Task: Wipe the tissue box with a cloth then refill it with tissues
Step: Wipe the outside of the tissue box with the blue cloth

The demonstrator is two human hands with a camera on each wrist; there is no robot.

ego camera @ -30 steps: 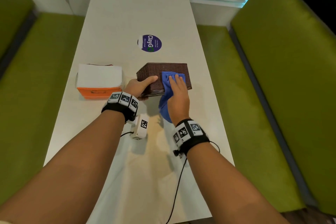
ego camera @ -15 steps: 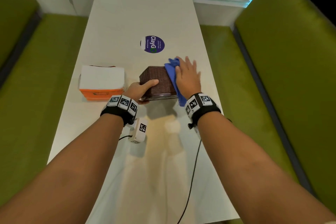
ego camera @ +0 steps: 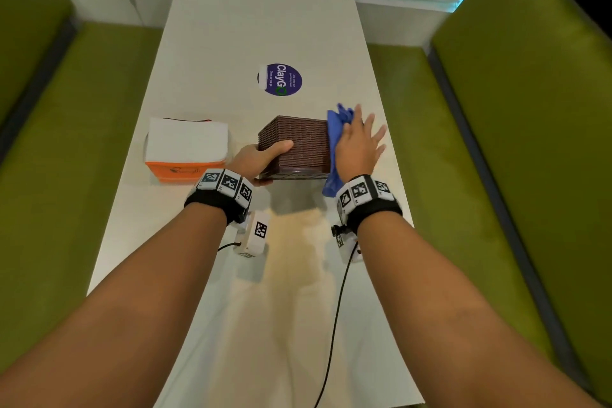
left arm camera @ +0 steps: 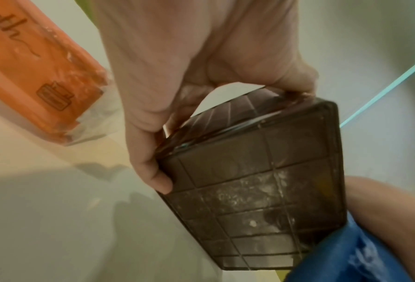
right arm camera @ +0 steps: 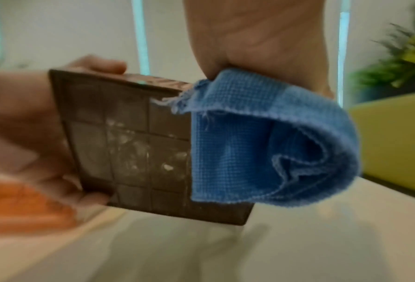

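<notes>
The brown woven tissue box (ego camera: 298, 142) is lifted off the table and tipped, so its gridded underside (left arm camera: 261, 190) (right arm camera: 134, 145) faces me. My left hand (ego camera: 261, 159) grips its left end, thumb across the top and fingers under the base (left arm camera: 153, 167). My right hand (ego camera: 359, 146) lies flat with spread fingers against the box's right side, pressing the blue cloth (ego camera: 334, 146) (right arm camera: 261, 145) onto it. The cloth's loose end hangs below the box. A pack of white tissues in an orange wrapper (ego camera: 187, 149) (left arm camera: 27, 76) lies left of the box.
A long white table (ego camera: 265, 26) runs away from me between two green benches (ego camera: 530, 142) (ego camera: 49, 159). A round purple sticker (ego camera: 280, 79) is on the table beyond the box. Black cables (ego camera: 334, 325) trail from the wrist cameras over the near tabletop.
The right hand and cloth have slid from the box's near face round to its right side. The left hand has kept its grip while the box turned.
</notes>
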